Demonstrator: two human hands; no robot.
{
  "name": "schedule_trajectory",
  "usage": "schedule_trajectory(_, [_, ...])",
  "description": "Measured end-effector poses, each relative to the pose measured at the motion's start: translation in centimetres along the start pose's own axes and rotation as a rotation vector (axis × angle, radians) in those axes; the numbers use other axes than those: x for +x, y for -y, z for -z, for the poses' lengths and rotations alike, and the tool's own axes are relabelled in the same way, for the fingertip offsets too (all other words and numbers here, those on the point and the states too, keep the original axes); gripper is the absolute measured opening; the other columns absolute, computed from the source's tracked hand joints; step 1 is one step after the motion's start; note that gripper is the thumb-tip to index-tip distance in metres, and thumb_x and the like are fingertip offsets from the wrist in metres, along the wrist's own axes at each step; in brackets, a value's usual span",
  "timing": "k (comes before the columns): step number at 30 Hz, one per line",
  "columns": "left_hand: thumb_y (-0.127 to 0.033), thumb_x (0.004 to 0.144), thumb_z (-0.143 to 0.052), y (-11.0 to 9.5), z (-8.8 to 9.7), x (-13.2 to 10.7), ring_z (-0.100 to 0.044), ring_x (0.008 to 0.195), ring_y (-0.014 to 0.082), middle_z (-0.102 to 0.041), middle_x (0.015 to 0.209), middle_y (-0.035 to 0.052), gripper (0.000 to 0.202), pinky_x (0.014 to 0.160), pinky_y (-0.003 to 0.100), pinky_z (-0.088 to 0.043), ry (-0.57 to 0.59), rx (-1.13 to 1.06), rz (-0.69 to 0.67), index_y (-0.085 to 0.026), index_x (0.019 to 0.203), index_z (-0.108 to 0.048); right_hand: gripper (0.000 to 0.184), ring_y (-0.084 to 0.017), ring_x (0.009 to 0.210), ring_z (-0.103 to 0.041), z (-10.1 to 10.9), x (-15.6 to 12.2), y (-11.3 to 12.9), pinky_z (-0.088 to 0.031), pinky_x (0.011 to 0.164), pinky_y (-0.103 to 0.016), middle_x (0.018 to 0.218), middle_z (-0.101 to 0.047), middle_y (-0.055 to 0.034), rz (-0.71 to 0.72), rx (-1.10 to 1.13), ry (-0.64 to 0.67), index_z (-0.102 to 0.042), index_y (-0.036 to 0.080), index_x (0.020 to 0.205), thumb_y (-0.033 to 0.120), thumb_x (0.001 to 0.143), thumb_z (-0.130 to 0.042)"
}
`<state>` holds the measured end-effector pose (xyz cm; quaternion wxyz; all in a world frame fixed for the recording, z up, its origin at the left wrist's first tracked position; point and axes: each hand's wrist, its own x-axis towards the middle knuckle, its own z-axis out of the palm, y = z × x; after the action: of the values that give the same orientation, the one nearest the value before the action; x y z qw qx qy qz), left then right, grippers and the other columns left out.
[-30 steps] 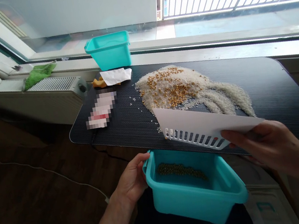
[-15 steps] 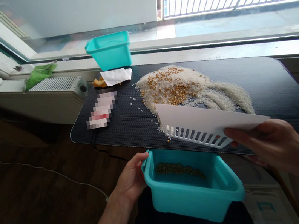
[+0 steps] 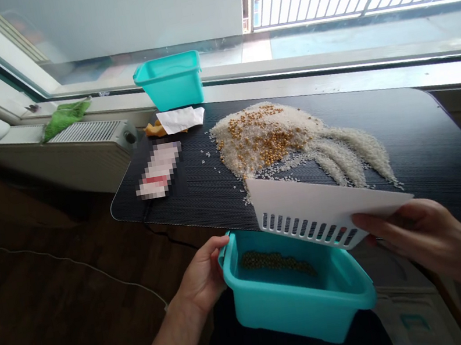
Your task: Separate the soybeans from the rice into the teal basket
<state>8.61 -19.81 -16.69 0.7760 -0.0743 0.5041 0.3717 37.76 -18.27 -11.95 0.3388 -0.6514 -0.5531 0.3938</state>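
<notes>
on the black rectangular wood-grain surface (image 3: 429, 145), a mixed heap of white rice and round golden grains (image 3: 270, 133) lies centrally. to its left, near the rear edge, a creased white paper (image 3: 181, 120) overlaps a crumpled orange-yellow item (image 3: 154, 129), with a turquoise rectangular plastic tub (image 3: 174, 87) behind both. before the heap is a flat slotted white panel (image 3: 305, 198); nearer, a turquoise rectangular plastic bin (image 3: 297, 308) has small round greenish grains (image 3: 276, 261) in it.

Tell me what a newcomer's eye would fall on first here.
Most likely the heap of pale grains, speckled with gold, on the dark tabletop. Then the white slotted sheet in the right hand at the near edge, and just below it the turquoise bin that the left hand holds.
</notes>
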Motion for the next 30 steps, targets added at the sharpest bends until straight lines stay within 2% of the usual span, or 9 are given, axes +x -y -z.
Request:
schedule_trajectory(2, [-0.01,0.08,-0.051,0.1,-0.1,0.0,-0.061,0.05,0.0107,-0.068,0.057,0.0039,0.017,0.057,0.022,-0.051,0.004,-0.005,-0.012,-0.01,0.065,-0.062,0.026,-0.02,0.052,-0.063,-0.2,-0.2,-0.3,-0.051,0.044,-0.029,0.057,-0.071,-0.0001,-0.079,0.12,-0.108,-0.073,0.023,0.065,0.049,0.058,-0.075])
schedule_trajectory(4, [-0.01,0.08,-0.052,0.1,-0.2,0.0,-0.062,0.052,0.0114,-0.068,0.058,0.0038,0.016,0.06,0.023,-0.052,0.006,0.002,-0.031,-0.011,0.068,-0.062,0.021,-0.019,0.052,-0.064,-0.9,-0.2,-0.4,-0.052,0.044,-0.028,0.06,-0.072,0.0005,-0.123,0.2,-0.15,-0.073,0.024,0.064,0.044,0.058,-0.077])
schedule_trajectory(8, [-0.01,0.081,-0.05,0.3,-0.2,0.0,-0.062,0.052,0.0116,-0.069,0.058,0.0041,0.017,0.06,0.023,-0.052,0.012,0.013,-0.05,-0.01,0.069,-0.063,0.02,-0.017,0.048,-0.063,-2.9,0.6,-0.5,-0.054,0.043,-0.027,0.057,-0.071,0.0008,-0.128,0.31,-0.083,-0.072,0.022,0.061,0.04,0.055,-0.078])
schedule_trajectory(11, [-0.009,0.082,-0.049,0.3,-0.2,0.0,-0.061,0.048,0.0101,-0.067,0.054,0.0034,0.021,0.054,0.02,-0.051,0.015,-0.007,-0.044,-0.01,0.066,-0.063,0.024,-0.017,0.044,-0.062,-3.5,1.0,-0.9,-0.053,0.04,-0.026,0.055,-0.071,0.0,-0.18,0.345,-0.154,-0.072,0.019,0.06,0.04,0.05,-0.08])
schedule_trajectory(15, [-0.01,0.082,-0.049,0.3,-0.3,0.1,-0.061,0.047,0.0102,-0.066,0.054,0.0038,0.022,0.054,0.021,-0.051,0.007,-0.005,-0.031,-0.01,0.065,-0.062,0.022,-0.017,0.047,-0.063,-1.7,0.8,-2.1,-0.053,0.041,-0.026,0.056,-0.071,0.0001,-0.214,0.296,-0.305,-0.071,0.02,0.06,0.038,0.05,-0.08])
schedule_trajectory(20, [-0.01,0.081,-0.05,0.3,-0.3,0.1,-0.061,0.049,0.0112,-0.067,0.056,0.0039,0.019,0.058,0.023,-0.053,-0.014,0.005,-0.04,-0.01,0.066,-0.061,0.022,-0.018,0.046,-0.062,0.3,0.6,-2.0,-0.05,0.04,-0.029,0.05,-0.067,-0.0008,-0.211,0.204,-0.4,-0.07,0.021,0.062,0.039,0.055,-0.079])
schedule_trajectory(23, [-0.01,0.082,-0.049,0.3,-0.4,0.0,-0.063,0.051,0.0123,-0.068,0.058,0.0049,0.019,0.059,0.024,-0.053,-0.022,0.011,-0.043,-0.01,0.068,-0.062,0.022,-0.019,0.049,-0.063,0.1,1.2,-1.2,-0.05,0.044,-0.029,0.052,-0.068,-0.0024,-0.168,0.14,-0.385,-0.067,0.02,0.056,0.039,0.056,-0.078])
schedule_trajectory(30, [-0.01,0.082,-0.049,0.3,-0.5,-0.2,-0.062,0.049,0.0115,-0.067,0.055,0.0041,0.021,0.056,0.022,-0.052,-0.021,0.027,-0.049,-0.01,0.066,-0.063,0.016,-0.018,0.051,-0.063,-1.0,3.0,-0.4,-0.051,0.047,-0.029,0.057,-0.071,0.0007,-0.131,0.144,-0.227,-0.07,0.021,0.061,0.036,0.057,-0.075])
